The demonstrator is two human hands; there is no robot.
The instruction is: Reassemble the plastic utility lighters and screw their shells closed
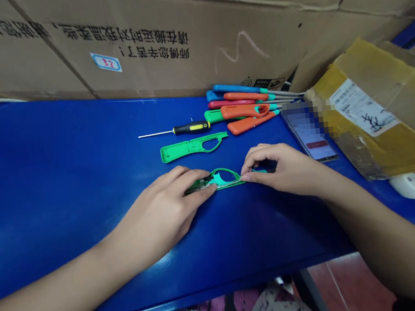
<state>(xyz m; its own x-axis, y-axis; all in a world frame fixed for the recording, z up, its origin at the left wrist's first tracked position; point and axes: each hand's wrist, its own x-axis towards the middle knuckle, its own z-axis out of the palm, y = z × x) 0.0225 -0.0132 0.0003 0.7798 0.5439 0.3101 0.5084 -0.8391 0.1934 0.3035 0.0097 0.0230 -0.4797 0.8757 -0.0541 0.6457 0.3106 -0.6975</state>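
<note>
A green lighter body (225, 178) with a teal trigger lies flat on the blue table (63, 165), held at both ends. My left hand (165, 212) presses its fingertips down on the left end. My right hand (279, 167) pinches the right end with curled fingers. A separate green half-shell (192, 147) lies just beyond, apart from both hands. A screwdriver (178, 129) with a black and yellow handle rests behind the shell.
A pile of long lighters (246, 104) in blue, orange, pink and green lies at the back. A phone (309, 135) sits right of my hands. Cardboard boxes (143, 38) wall the back; a taped parcel (376, 108) and a white object (413, 186) lie right.
</note>
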